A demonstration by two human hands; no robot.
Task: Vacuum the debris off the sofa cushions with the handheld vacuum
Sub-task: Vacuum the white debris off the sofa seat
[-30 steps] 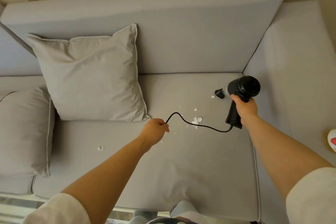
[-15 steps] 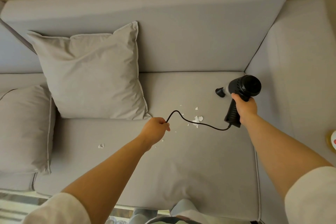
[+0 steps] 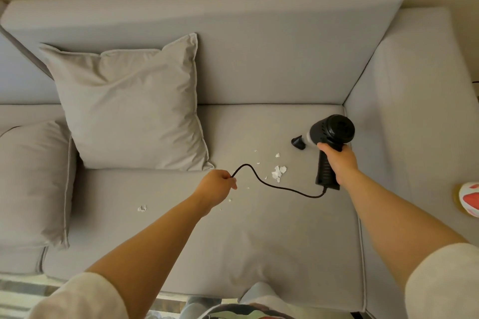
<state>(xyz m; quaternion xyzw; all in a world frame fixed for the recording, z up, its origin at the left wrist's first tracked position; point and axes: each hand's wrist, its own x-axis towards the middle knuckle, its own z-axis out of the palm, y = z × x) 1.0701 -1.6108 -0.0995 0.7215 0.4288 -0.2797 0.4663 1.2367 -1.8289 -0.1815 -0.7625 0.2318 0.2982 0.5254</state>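
Grey sofa seat cushion (image 3: 233, 241) lay scattered with white debris (image 3: 278, 172), the biggest clump between both hands. Right hand (image 3: 339, 162) was closed around the grip of the black handheld vacuum (image 3: 329, 132), nozzle pointing left just above the cushion. Left hand (image 3: 216, 186) pinched its black cord (image 3: 272, 185) beside a square pillow (image 3: 129, 109)

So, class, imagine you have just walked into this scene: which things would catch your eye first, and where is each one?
The black handheld vacuum stands out most, gripped by the right hand over the right end of the grey seat cushion. Its black cord loops across to the left hand, which pinches it. Under that loop, white debris is scattered on the cushion.
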